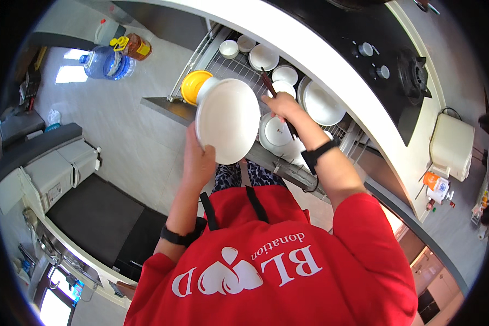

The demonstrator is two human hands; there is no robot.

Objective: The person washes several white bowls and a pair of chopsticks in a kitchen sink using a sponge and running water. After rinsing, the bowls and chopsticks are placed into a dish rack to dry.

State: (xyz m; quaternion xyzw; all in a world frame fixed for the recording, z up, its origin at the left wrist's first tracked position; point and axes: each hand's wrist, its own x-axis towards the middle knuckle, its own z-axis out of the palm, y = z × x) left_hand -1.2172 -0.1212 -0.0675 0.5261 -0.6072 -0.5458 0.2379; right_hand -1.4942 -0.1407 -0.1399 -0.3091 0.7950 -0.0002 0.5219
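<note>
My left hand (pixel 200 159) grips the near-left rim of a large white bowl (pixel 230 122), tilted so that its inside faces up at me. Beyond it, a yellow bowl (pixel 192 86) sits at the left end of a pull-out wire dish drawer (pixel 236 67). Dark chopsticks (pixel 268 81) are in my right hand (pixel 284 106), over the drawer. Below that hand rests an upside-down white dish (pixel 278 132), partly covered by my forearm. A big white bowl (pixel 322 104) stands to the right, and several smaller white bowls (pixel 264 57) line the far side.
A white countertop edge (pixel 326 53) overhangs the drawer, with a black gas hob (pixel 350 24) on top. On the floor at the upper left stand a large blue water bottle (pixel 104 63) and an oil jug (pixel 135 45). A white appliance (pixel 452 146) sits at the right.
</note>
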